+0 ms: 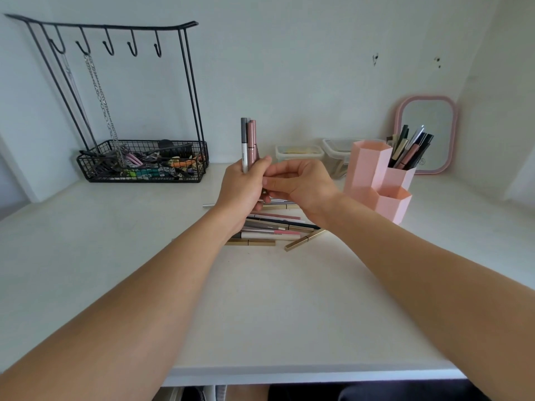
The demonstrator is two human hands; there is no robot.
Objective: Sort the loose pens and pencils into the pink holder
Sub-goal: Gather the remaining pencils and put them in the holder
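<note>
We see a big white counter (115,256) under both arms. At the back left stands a black wire rack (139,160) with hooks on top and a basket full of small things. A pink mirror (428,134) leans on the wall at the back right. Just in front of it is the pink holder (373,180), made of three six-sided cups. The back cup already has pens (408,150) standing in it. Two clear boxes (299,153) sit behind the hands.

A pile of loose pens and pencils (272,227) lies flat on the counter, under the hands and near the holder.

Our left hand (243,183) holds a few pens (248,140) upright above the pile, with its fingers wrapped around them. Our right hand (301,183) is just beside it. Its fingers are bent and pinch the low end of one of those pens.
</note>
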